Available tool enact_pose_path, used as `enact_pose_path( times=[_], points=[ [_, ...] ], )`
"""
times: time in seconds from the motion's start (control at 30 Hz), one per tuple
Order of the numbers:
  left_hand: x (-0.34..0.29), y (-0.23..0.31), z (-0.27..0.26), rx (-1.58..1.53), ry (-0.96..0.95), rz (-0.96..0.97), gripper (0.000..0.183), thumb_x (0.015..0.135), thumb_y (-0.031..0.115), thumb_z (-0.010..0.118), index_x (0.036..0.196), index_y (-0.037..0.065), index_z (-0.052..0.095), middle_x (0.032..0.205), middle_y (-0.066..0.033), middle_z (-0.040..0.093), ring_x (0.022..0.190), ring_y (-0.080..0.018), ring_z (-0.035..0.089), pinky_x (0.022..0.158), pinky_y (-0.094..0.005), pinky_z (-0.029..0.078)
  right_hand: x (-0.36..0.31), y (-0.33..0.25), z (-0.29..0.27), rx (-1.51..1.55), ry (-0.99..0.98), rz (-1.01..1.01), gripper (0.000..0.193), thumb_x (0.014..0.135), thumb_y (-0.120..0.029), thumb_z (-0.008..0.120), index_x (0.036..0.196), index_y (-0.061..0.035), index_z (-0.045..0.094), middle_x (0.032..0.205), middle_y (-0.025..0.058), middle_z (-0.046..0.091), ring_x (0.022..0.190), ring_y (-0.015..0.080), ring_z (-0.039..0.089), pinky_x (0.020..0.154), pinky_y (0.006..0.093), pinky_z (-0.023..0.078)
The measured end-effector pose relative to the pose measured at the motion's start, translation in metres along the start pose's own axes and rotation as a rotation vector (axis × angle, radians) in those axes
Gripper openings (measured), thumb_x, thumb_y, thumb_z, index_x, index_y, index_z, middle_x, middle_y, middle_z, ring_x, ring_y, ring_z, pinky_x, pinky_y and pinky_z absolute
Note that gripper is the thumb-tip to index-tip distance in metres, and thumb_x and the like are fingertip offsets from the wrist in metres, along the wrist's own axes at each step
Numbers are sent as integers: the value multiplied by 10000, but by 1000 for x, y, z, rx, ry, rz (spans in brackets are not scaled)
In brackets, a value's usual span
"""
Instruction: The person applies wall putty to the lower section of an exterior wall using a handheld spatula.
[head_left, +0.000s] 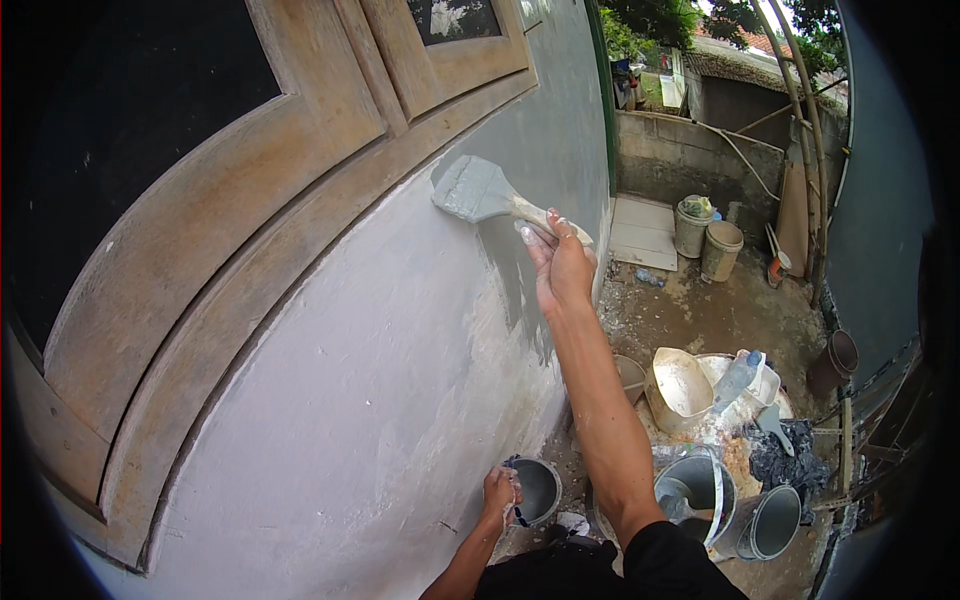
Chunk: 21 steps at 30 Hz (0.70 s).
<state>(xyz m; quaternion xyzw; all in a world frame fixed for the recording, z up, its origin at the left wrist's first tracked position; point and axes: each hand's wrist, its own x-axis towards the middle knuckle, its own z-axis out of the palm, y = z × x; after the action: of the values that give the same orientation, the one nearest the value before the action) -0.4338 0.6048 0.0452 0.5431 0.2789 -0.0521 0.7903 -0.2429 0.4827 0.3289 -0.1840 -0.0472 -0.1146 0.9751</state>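
Observation:
My right hand (562, 262) is closed round the pale handle of a wide paintbrush (478, 190). The brush's grey, paint-coated head lies against the wall (380, 370), just below the wooden window frame (290, 215). Fresh grey paint covers the wall beyond the brush, while the nearer part is paler. Low down by the wall, my left hand (499, 497) grips the edge of a small paint bucket (540, 492) with grey paint inside; whether it holds the rim or a handle I cannot tell. White paint specks mark the fingers of both hands.
To the right on the ground stand a larger bucket (697, 488), a dark pail (775, 522) and a cut-open plastic container (680, 388). A second brush (774, 428) lies near black plastic sheeting (790, 460). Further off are two dirty buckets (722, 250) and a low block wall (700, 155).

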Motion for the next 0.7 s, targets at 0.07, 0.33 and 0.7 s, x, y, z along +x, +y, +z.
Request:
enact_pose_path(
  times=[0.07, 0.33, 0.7],
  points=[
    [1, 2, 0, -6, 6, 8, 79, 811, 96, 393, 746, 63, 424, 570, -19, 385, 409, -102, 349, 339, -232, 272, -1, 0, -1, -20, 17, 2, 226, 789, -32, 510, 933, 118, 421, 964, 210, 482, 881, 277, 553, 755, 324, 524],
    [0, 8, 2, -8, 10, 26, 67, 810, 89, 375, 771, 63, 423, 577, -22, 387, 415, -96, 346, 342, -219, 271, -2, 7, 14, 67, 118, -60, 208, 784, -32, 513, 922, 99, 426, 940, 179, 487, 870, 260, 553, 759, 327, 517],
    [3, 6, -3, 0, 42, 5, 65, 809, 97, 397, 749, 82, 415, 569, -15, 380, 403, -92, 331, 339, -215, 257, -13, 8, 13, 68, 92, -58, 200, 801, -47, 494, 929, 94, 432, 961, 177, 475, 872, 273, 550, 773, 341, 513]
  ],
)
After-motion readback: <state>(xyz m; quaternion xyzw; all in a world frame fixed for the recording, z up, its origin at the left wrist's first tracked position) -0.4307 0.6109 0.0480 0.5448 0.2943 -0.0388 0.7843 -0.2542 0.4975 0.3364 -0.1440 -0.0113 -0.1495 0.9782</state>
